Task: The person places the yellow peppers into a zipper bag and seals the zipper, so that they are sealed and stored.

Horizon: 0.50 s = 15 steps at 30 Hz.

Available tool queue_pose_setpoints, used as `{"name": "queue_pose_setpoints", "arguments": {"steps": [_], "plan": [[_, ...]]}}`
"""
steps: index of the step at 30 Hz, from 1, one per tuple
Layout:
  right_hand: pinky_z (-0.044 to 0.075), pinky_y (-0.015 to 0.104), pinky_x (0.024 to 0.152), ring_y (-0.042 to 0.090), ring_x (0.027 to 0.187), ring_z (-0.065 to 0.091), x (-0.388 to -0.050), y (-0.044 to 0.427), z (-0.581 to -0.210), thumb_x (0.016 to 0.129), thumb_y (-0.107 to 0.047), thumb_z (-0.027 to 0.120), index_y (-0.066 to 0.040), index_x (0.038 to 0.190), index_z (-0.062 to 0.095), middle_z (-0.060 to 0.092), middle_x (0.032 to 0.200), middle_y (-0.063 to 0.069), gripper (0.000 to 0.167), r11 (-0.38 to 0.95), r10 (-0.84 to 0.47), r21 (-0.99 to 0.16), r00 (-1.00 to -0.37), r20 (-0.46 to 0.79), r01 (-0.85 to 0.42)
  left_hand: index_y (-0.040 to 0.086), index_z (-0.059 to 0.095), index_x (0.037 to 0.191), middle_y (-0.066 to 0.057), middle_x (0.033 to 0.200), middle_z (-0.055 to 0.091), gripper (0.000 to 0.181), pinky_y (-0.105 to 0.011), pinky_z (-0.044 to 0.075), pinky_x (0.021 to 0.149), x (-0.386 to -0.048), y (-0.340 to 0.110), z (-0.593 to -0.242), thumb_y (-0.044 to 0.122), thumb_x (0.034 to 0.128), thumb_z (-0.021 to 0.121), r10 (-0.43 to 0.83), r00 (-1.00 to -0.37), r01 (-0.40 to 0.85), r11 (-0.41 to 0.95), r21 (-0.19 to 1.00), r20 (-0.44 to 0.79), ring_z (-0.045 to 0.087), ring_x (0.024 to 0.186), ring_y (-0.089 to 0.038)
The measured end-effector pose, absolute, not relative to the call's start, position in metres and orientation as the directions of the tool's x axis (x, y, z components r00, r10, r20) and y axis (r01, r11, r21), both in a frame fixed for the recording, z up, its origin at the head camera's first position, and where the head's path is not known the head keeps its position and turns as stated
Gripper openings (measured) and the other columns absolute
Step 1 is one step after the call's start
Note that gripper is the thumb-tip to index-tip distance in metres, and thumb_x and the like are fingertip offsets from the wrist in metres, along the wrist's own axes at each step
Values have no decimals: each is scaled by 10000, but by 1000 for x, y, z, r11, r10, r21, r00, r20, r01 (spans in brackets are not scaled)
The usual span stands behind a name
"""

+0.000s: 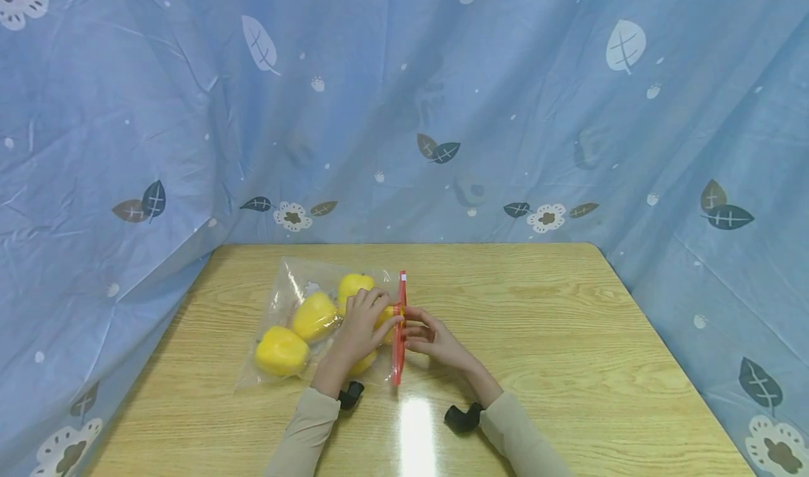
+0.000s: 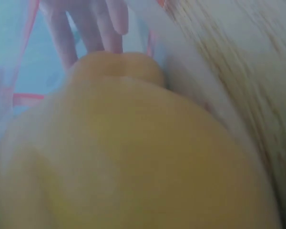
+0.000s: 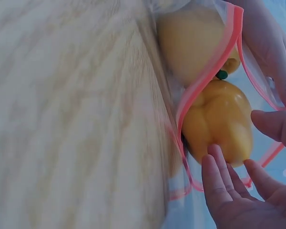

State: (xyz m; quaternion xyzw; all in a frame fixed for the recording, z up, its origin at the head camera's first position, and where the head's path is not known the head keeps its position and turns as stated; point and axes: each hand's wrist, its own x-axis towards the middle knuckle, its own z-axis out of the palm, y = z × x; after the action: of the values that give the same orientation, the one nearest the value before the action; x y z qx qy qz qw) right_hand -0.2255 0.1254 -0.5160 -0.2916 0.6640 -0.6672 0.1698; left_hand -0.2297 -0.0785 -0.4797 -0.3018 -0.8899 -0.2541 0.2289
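Note:
A clear plastic zip bag (image 1: 278,308) with a red-edged mouth (image 1: 397,364) lies on its side on the table, its mouth facing right. Yellow bell peppers (image 1: 282,351) are inside it. My left hand (image 1: 363,322) lies over the mouth end and holds the upper rim, with the thumb at the red edge; its grip is partly hidden. At the mouth, my right hand (image 3: 248,200) touches a yellow bell pepper (image 3: 219,121) with nearly straight fingertips, thumb close to its side. Behind that pepper sits another pepper with a green stem (image 3: 221,75). A large pepper (image 2: 133,157) fills the left wrist view.
The wooden table (image 1: 537,322) extends right of the bag. Black wrist-worn devices (image 1: 463,418) sit beneath both forearms. A blue patterned curtain (image 1: 404,112) hangs behind the table and along both sides.

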Motion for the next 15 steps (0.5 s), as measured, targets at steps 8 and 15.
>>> {"name": "queue_pose_setpoints", "arguments": {"steps": [8, 15], "plan": [[459, 316, 930, 369, 1216, 450, -228, 125, -520, 916, -5, 535, 7, 1429, 247, 287, 1427, 236, 588, -79, -609, -991, -782, 133, -108, 135, 612, 1083, -13, 1058, 535, 290, -356, 309, 757, -231, -78, -480, 302, 852, 663, 419, -703, 662, 681, 312, 575, 422, 894, -194], [434, 409, 957, 293, 1200, 490, -228, 124, -519, 916, 15, 516, 26, 1425, 244, 322, 1372, 273, 577, -111, -594, -992, -797, 110, -54, 148, 610, 1094, -2, 1054, 531, 294, -352, 310, 767, -232, -78, -481, 328, 863, 641, 414, -710, 658, 678, 328, 569, 419, 890, -183]]}}
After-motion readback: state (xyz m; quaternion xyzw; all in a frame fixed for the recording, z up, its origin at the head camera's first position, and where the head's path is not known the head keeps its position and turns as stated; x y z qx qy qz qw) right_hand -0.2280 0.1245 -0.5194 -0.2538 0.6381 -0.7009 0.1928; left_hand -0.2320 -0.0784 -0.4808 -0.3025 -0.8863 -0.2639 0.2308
